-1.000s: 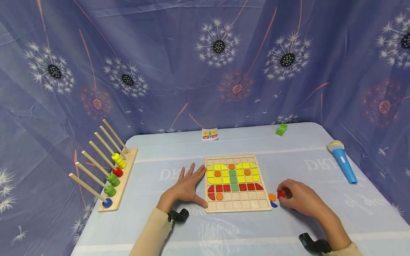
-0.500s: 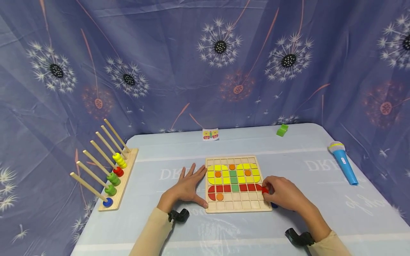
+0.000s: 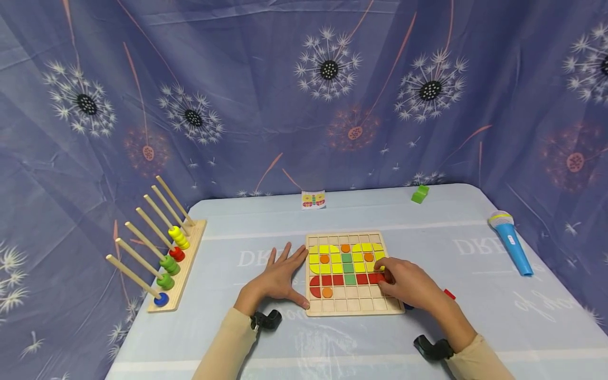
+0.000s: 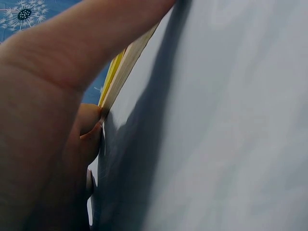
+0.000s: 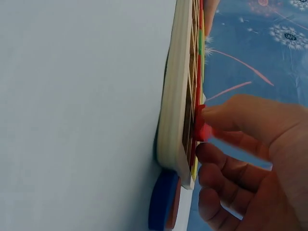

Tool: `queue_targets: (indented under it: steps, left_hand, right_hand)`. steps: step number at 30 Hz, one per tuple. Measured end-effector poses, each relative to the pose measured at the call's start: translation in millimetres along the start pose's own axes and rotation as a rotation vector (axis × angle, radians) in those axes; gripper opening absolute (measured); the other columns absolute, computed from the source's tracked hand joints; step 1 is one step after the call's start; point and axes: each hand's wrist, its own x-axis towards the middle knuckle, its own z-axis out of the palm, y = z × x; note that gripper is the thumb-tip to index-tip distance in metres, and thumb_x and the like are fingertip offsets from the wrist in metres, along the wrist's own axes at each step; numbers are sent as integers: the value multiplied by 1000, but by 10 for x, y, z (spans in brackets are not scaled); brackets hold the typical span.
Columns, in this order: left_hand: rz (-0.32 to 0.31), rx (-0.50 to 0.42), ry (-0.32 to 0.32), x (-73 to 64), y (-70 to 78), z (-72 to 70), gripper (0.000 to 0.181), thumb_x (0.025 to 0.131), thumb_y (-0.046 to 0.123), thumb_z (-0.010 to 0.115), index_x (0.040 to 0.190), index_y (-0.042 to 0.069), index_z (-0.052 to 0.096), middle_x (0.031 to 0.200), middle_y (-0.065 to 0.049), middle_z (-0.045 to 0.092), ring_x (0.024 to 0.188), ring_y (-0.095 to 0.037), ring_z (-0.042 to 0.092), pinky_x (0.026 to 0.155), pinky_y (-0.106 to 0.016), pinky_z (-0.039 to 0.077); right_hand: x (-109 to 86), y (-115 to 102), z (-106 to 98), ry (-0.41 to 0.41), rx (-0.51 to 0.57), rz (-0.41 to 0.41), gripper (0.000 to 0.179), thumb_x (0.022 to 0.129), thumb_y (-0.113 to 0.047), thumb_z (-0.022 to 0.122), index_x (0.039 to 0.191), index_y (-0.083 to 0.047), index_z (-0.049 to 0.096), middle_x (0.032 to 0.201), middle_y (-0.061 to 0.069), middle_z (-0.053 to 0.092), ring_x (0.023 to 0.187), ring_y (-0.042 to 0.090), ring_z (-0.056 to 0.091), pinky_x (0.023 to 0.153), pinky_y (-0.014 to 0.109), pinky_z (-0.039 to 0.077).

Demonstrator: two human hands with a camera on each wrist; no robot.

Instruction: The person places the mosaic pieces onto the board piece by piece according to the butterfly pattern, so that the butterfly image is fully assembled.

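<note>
A wooden grid board (image 3: pixel 347 306) lies mid-table with yellow, red, green and orange flat pieces set in its cells. My left hand (image 3: pixel 276 278) rests at the board's left edge, fingers spread, thumb and fingertips against the rim. Over the board's right side, my right hand (image 3: pixel 412 284) pinches a small red piece (image 5: pixel 200 124) between thumb and fingers. In the right wrist view this piece is at the board's surface, close to the row of red pieces; whether it sits in a cell I cannot tell. The hand hides part of the board's right side.
A blue piece (image 5: pixel 162 199) and an orange piece (image 5: pixel 174 211) lie off the board's near right corner. Another red piece (image 3: pixel 449 294) shows beyond my right wrist. Farther out are a picture card (image 3: pixel 313 200), a green block (image 3: pixel 420 193), a toy microphone (image 3: pixel 512 245) and a bead-peg stand (image 3: pixel 186 274).
My right hand has carried the red piece leftward from the table beside the board to over its right side. A red piece behind that wrist is now visible. The left hand stays put.
</note>
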Motion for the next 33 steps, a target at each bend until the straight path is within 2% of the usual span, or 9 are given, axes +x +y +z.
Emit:
queue_targets:
  steps: [5, 7, 12, 16, 22, 26, 30, 33]
  left_hand:
    - [-4, -3, 2, -5, -2, 5, 141, 44, 87, 67, 156, 21, 13, 161, 7, 6, 145, -29, -6, 111, -59, -9]
    - [-6, -3, 0, -3, -4, 7, 141, 43, 88, 67, 156, 22, 13, 161, 7, 6, 145, -29, -6, 111, -59, -9]
    - [-3, -4, 7, 5, -16, 14, 141, 44, 87, 67, 156, 21, 14, 161, 7, 6, 145, -29, -5, 111, -60, -8]
    - [-5, -4, 5, 12, -21, 16, 141, 44, 87, 68, 156, 22, 13, 161, 7, 6, 145, -29, -6, 111, -59, -8]
    - [-12, 18, -3, 22, -17, 22, 141, 43, 90, 64, 156, 24, 10, 160, 9, 3, 145, -28, -7, 111, -58, -8]
    - [8, 2, 10, 14, -10, 12, 141, 44, 89, 65, 156, 22, 13, 161, 6, 7, 145, -30, -5, 111, -60, -7]
    - [18, 10, 20, 5, -11, 6, 141, 44, 89, 66, 156, 20, 14, 161, 4, 8, 145, -31, -4, 111, -60, -6]
    - [15, 15, 21, 3, -17, 12, 141, 44, 90, 65, 156, 20, 14, 161, 4, 8, 145, -31, -4, 111, -60, -6]
  right_hand:
    - [2, 16, -41, -26, -2, -101, 22, 83, -19, 74, 104, -19, 72, 89, -13, 59, 77, 9, 50, 71, 33, 46]
    - [2, 19, -64, -45, 4, -116, 23, 82, -16, 75, 104, -19, 73, 93, -13, 61, 80, 10, 51, 75, 35, 47]
    - [36, 7, -93, -112, 17, -116, 32, 81, -11, 74, 112, -19, 70, 89, -13, 59, 79, 11, 50, 73, 33, 45]
    - [86, -11, -88, -142, 1, -166, 31, 82, -8, 73, 110, -20, 70, 91, -13, 60, 81, 10, 51, 75, 34, 47]
    - [137, -43, -84, -154, 9, -151, 19, 81, -14, 77, 98, -19, 71, 80, -14, 56, 73, 10, 48, 64, 28, 41]
    - [136, -82, -54, -148, 6, -127, 22, 79, -20, 78, 99, -19, 70, 75, -12, 52, 71, 9, 47, 61, 27, 40]
    - [144, -137, 19, -110, -35, -111, 24, 81, -28, 77, 102, -22, 69, 70, -12, 49, 68, 8, 46, 60, 26, 38]
    - [168, -188, 68, -85, -50, -130, 26, 84, -28, 73, 109, -23, 68, 70, -12, 49, 65, 8, 46, 59, 28, 38]
